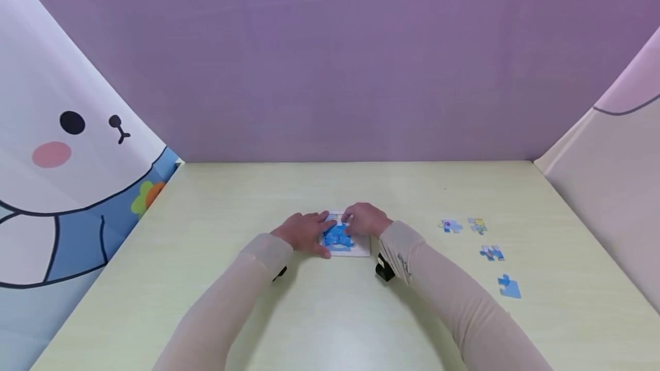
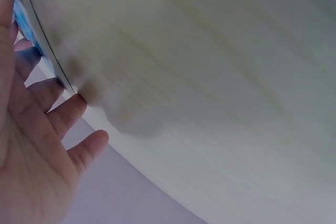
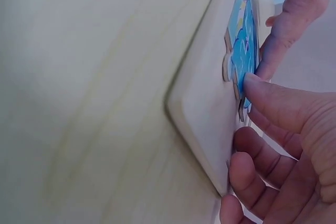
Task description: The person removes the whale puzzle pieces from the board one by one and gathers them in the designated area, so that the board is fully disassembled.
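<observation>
A small white puzzle board (image 1: 363,248) lies on the table, its left part filled with blue picture pieces (image 1: 337,237). My left hand (image 1: 304,231) rests at the board's left edge, fingers spread and thumb toward the near side. In the left wrist view its fingertips (image 2: 79,103) lie along the board's rim. My right hand (image 1: 367,220) is over the board's far right part, fingers curled. In the right wrist view its thumb and index finger pinch a blue puzzle piece (image 3: 242,85) at the edge of the assembled picture; the fingers partly hide it. Bare board shows beside it.
Several loose puzzle pieces lie to the right on the table (image 1: 330,325): one pair (image 1: 451,226) farther back, a patterned piece (image 1: 492,253), and a plain blue one (image 1: 509,287) closest to me. A purple cloth wall (image 1: 330,73) stands behind the table.
</observation>
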`<state>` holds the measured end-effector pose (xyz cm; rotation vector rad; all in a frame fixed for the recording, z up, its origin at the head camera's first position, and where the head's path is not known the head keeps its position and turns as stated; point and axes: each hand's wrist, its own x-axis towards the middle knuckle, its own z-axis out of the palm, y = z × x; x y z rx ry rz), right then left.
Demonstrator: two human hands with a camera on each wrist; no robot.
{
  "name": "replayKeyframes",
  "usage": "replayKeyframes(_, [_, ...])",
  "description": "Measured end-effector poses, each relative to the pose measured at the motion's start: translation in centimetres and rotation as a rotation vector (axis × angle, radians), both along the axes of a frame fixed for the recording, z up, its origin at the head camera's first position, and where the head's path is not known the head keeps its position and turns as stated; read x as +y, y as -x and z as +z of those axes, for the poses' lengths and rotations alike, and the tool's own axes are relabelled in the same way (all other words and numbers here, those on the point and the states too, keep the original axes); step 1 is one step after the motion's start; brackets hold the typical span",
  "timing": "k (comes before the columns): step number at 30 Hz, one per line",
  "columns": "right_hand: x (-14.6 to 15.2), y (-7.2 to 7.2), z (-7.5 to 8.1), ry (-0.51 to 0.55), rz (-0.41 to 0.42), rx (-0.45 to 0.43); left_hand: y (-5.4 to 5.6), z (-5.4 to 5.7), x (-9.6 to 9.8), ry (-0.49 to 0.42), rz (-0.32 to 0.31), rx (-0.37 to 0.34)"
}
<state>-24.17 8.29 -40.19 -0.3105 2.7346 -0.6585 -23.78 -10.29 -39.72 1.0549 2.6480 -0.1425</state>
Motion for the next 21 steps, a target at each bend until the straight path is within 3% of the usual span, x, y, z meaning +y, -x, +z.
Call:
replayKeyframes(5, [0.14, -0.07, 0.13, -0.007, 0.015, 0.019, 0.07, -0.19, 0.24, 0.044, -0.024, 0.023])
replayKeyframes(8, [0.17, -0.11, 0.21, -0.008, 0.01, 0.026, 0.16, -0.2, 0.33, 0.049, -0.038, -0.003])
replayKeyframes(21, [0.19, -0.47, 0.48, 0.065, -0.005, 0.042, 0.43, -0.67, 0.32, 0.024, -0.052, -0.008])
